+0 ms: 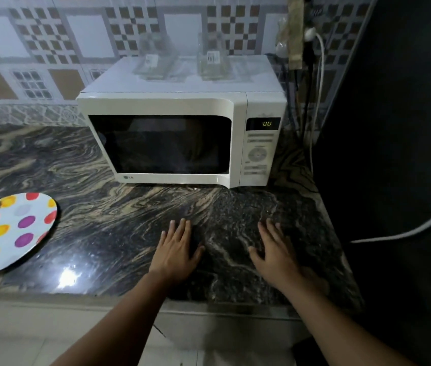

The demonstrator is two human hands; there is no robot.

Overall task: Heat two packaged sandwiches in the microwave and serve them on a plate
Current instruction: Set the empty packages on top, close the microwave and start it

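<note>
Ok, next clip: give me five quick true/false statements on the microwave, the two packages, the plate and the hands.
1. The microwave door is open. False: it is closed.
2. Both packages sit on top of the microwave. True: left package, right package.
3. The left hand grips a package. False: it rests flat on the counter, holding nothing.
4. The right hand lies open on the counter. True.
5. The plate is right of the microwave. False: it lies on the counter to the left, nearer the front edge.
</note>
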